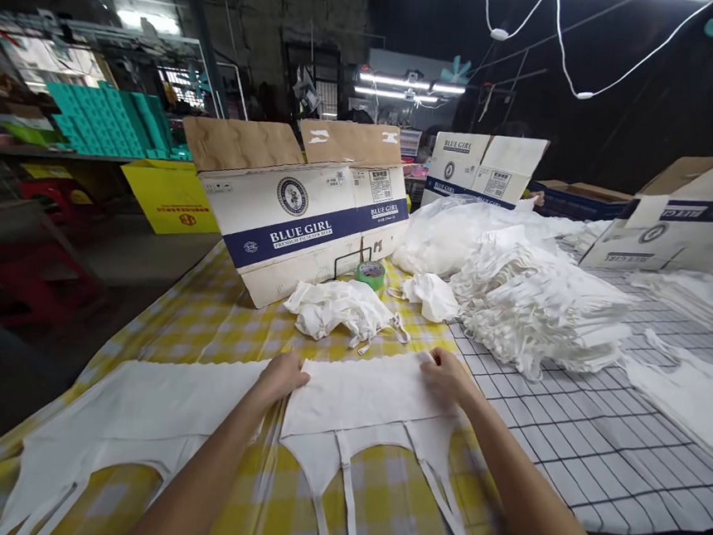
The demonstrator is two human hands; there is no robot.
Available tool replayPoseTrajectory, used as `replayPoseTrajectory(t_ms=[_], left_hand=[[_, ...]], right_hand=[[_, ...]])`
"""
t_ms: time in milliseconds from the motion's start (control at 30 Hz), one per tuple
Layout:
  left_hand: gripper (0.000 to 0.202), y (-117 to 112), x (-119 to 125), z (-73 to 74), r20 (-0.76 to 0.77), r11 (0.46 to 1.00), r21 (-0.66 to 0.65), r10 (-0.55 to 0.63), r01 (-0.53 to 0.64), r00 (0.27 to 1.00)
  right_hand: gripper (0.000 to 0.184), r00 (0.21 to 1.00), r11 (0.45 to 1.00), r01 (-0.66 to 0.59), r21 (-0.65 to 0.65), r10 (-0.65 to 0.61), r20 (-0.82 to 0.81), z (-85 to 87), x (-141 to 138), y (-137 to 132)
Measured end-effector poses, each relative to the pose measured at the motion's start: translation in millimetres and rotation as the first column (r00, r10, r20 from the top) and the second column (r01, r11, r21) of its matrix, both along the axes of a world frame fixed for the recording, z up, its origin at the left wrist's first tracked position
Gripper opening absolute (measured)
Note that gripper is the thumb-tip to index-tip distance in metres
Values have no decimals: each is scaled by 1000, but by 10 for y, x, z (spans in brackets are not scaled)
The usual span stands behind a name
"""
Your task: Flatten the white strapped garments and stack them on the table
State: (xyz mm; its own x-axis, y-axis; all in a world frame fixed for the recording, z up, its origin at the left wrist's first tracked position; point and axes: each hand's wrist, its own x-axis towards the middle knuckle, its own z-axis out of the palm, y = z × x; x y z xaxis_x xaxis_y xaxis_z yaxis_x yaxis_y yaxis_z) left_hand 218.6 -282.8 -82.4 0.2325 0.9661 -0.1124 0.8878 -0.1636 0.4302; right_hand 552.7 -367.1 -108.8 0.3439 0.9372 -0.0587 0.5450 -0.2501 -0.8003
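A white camisole [370, 398] lies flat on the yellow checked cloth, its straight hem away from me and its thin straps toward me. My left hand [283, 378] is closed on its upper left corner. At the upper right corner, my right hand [447, 375] pinches the hem between thumb and fingers. To the left, partly under my left forearm, another white camisole [151, 403] is spread out the same way. Just beyond the hem sits a crumpled white garment [344, 310] with straps.
Behind stand a BLUE GIRL carton [310, 222], a roll of green tape [370, 275] and a bent black wire [338, 262]. On the right are a large heap of white garments [541, 300], a flat stack [688, 396] and another carton [678, 221]. The table's left edge borders a dark floor.
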Motion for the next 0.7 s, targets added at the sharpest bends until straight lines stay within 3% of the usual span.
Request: replayPoseTrajectory(t_ms=[133, 233, 367, 433, 467, 533, 633, 700], left_hand=[[12, -53, 21, 169, 61, 997, 65, -47, 43, 997], [18, -80, 41, 500, 194, 976, 214, -93, 51, 977], [22, -203, 21, 1040, 341, 857, 511, -131, -67, 931], [25, -324, -48, 1177, 302, 811, 581, -131, -73, 944], [26, -394, -101, 1177, 265, 802, 595, -150, -40, 953], [26, -547, -237, 1024, 202, 815, 574, -230, 75, 952], [43, -802, -452, 513, 184, 880, 416, -328, 229, 927], [57, -987, -557, 149, 108, 888, 290, -401, 357, 910]], right_hand=[[22, 971, 994, -96, 49, 104, -217, 189, 101, -102], [32, 939, 983, -96, 154, 141, -314, 481, 173, -114], [28, 923, 902, -18, 432, 181, -339, 1025, 229, -240], [23, 950, 855, -21, 518, 178, -255, 1216, 242, -400], [21, 964, 844, -49, 535, 181, -197, 1252, 245, -498], [17, 974, 847, -137, 514, 210, -87, 1176, 241, -708], [16, 961, 887, -250, 389, 275, -9, 744, 207, -1017], [13, 950, 902, -305, 305, 312, 27, 381, 177, -1209]])
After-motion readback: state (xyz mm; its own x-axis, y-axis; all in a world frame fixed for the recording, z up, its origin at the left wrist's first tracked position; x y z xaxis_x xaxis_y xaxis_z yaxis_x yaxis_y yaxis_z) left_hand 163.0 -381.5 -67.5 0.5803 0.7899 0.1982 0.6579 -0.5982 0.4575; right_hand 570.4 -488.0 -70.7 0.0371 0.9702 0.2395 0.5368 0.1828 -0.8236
